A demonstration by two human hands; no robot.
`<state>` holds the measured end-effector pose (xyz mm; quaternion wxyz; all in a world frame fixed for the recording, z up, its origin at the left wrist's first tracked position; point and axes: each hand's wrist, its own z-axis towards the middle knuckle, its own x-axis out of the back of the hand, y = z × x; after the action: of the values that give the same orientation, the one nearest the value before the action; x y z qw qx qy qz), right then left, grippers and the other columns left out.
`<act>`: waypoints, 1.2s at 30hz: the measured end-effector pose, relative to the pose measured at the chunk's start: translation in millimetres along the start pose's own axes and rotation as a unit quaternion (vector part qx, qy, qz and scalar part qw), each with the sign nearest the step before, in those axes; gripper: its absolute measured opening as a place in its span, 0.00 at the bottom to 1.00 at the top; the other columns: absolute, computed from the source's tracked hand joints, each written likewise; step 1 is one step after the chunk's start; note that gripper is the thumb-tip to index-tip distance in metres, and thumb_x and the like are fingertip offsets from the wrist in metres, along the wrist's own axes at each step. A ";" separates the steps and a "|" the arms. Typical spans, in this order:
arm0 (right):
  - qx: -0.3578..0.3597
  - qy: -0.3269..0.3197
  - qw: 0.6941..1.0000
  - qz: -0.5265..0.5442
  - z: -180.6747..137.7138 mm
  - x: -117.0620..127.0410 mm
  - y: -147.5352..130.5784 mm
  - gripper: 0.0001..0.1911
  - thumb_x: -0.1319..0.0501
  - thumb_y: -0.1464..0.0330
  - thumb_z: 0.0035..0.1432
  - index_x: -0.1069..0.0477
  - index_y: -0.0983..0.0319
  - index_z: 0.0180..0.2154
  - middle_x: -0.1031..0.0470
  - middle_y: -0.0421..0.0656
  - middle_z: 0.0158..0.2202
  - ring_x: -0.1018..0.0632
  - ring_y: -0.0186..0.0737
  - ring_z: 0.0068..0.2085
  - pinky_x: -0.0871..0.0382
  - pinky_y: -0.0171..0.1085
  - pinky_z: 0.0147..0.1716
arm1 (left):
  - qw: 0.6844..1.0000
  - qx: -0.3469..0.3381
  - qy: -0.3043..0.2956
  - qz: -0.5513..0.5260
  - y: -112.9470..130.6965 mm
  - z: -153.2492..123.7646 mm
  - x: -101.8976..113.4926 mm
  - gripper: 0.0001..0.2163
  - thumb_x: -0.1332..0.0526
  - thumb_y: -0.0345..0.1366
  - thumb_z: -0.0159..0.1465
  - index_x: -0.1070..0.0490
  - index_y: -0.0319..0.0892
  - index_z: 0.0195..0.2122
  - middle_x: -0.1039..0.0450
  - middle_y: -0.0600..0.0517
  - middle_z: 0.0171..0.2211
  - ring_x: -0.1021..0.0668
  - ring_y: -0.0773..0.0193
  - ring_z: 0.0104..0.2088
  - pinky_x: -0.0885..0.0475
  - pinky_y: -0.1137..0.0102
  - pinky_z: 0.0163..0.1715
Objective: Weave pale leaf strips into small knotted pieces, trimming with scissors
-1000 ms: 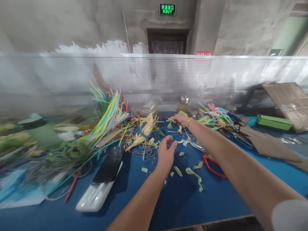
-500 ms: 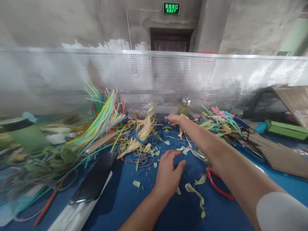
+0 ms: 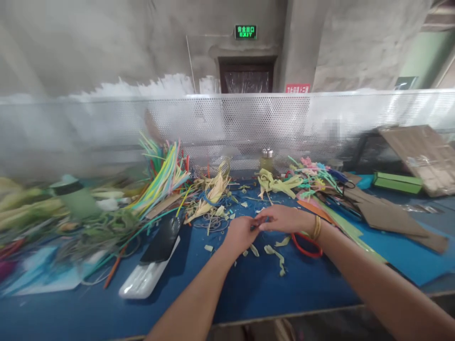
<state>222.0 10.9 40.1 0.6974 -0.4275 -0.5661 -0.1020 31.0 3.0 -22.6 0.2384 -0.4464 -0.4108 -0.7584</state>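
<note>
My left hand (image 3: 241, 235) and my right hand (image 3: 286, 220) meet over the middle of the blue table (image 3: 270, 298). Their fingertips are pinched together, and anything between them is too small or hidden to make out. Under my right hand lie scissors with red handles (image 3: 307, 246), their blades covered. Pale green husk scraps (image 3: 277, 255) are scattered just in front of the hands. Beyond them rests a crumpled pale husk piece (image 3: 279, 183). To the left is a bundle of dry husk (image 3: 209, 194) with blue and grey cord about it.
On the left, a black phone (image 3: 163, 241) lies on a white case (image 3: 151, 279), near colourful pipe cleaners (image 3: 167, 173) and a green cup (image 3: 76, 199). A lidded jar (image 3: 266, 161) stands before the perforated metal screen (image 3: 263, 118). Cardboard pieces (image 3: 387, 218) lie to the right.
My right hand has come back from near the jar to meet my left hand. The left fingers, spread before, are now pinched. The view has tilted down.
</note>
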 end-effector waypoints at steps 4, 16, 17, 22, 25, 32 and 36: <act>-0.059 0.058 0.993 -0.079 -12.5 -28.5 -11.9 0.19 0.43 0.60 0.60 0.24 0.63 0.48 0.20 0.49 0.41 0.21 0.45 0.42 0.33 0.36 0.39 | 0.995 0.030 -0.023 0.089 5.9 -4.1 15.5 0.14 0.44 0.41 0.64 0.20 0.46 0.41 0.20 0.47 0.42 0.21 0.54 0.44 0.31 0.67 0.42; -0.199 0.166 0.942 -0.215 91.8 2.6 24.8 0.17 0.46 0.67 0.62 0.20 0.61 0.43 0.20 0.49 0.45 0.22 0.46 0.46 0.34 0.35 0.42 | 0.982 0.121 -0.001 0.148 -17.4 0.6 55.5 0.12 0.43 0.41 0.63 0.21 0.45 0.38 0.19 0.45 0.38 0.20 0.53 0.42 0.30 0.66 0.40; -0.214 0.178 0.935 -0.220 105.7 11.6 35.5 0.17 0.47 0.66 0.63 0.20 0.61 0.44 0.20 0.50 0.46 0.23 0.47 0.47 0.34 0.36 0.43 | 0.982 0.117 0.039 0.145 -22.5 1.2 51.7 0.13 0.44 0.41 0.64 0.21 0.44 0.39 0.20 0.45 0.38 0.21 0.53 0.42 0.31 0.65 0.40; -0.251 0.165 0.923 -0.242 179.6 39.3 85.9 0.14 0.41 0.65 0.59 0.20 0.59 0.44 0.20 0.49 0.47 0.22 0.46 0.48 0.32 0.35 0.44 | 0.982 0.019 0.142 0.120 -24.4 -1.4 42.5 0.13 0.46 0.39 0.66 0.23 0.43 0.38 0.21 0.46 0.38 0.23 0.55 0.42 0.33 0.63 0.44; -0.260 0.133 0.921 -0.256 214.1 38.2 106.6 0.13 0.38 0.68 0.56 0.19 0.59 0.43 0.20 0.50 0.46 0.22 0.47 0.48 0.32 0.35 0.44 | 0.984 -0.022 0.139 0.109 -9.9 -6.1 44.0 0.12 0.46 0.39 0.67 0.23 0.43 0.35 0.22 0.46 0.36 0.24 0.54 0.41 0.34 0.61 0.44; -0.258 0.094 0.917 -0.289 235.1 25.0 125.1 0.13 0.36 0.68 0.52 0.19 0.58 0.41 0.20 0.51 0.46 0.23 0.51 0.50 0.35 0.42 0.50 | 0.993 -0.044 0.050 0.095 10.8 -13.3 27.2 0.10 0.42 0.40 0.64 0.23 0.43 0.34 0.23 0.43 0.33 0.24 0.50 0.41 0.33 0.56 0.44; -0.247 0.106 0.915 -0.300 226.1 21.5 123.9 0.12 0.39 0.68 0.55 0.19 0.58 0.40 0.21 0.52 0.47 0.25 0.52 0.53 0.40 0.46 0.54 | 0.993 -0.033 0.011 0.116 8.6 -14.3 15.6 0.09 0.38 0.42 0.60 0.23 0.42 0.32 0.23 0.42 0.33 0.24 0.49 0.41 0.33 0.55 0.43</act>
<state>148.1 255.2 -2.0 0.5623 -0.3827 -0.5471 -0.4880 22.7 -13.6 -9.2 0.3144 -0.4900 -0.3283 -0.7438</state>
